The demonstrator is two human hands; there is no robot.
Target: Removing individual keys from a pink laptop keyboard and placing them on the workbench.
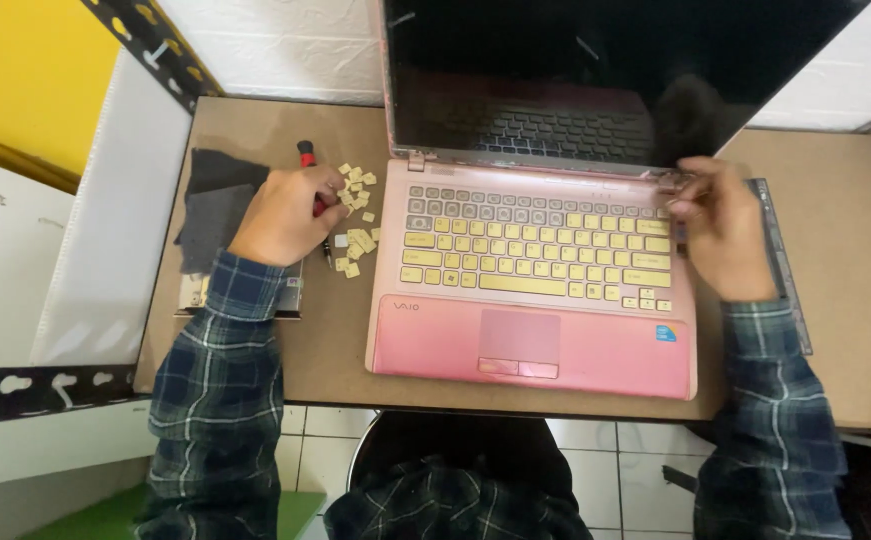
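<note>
The left hand (285, 215) covers most of the red-handled screwdriver (306, 153), leaving only its handle end and tip showing. The laptop (535, 330) screen runs off the top edge. The right hand (720, 235) is motion-blurred, so what its fingers pinch is unclear. The loose keycaps (357, 240) are too small to read.

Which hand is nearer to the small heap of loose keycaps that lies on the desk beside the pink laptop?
The left hand. It rests right beside the loose keycaps, at their left edge, holding a red-handled tool. The right hand is far across the laptop, at its upper right corner.
</note>
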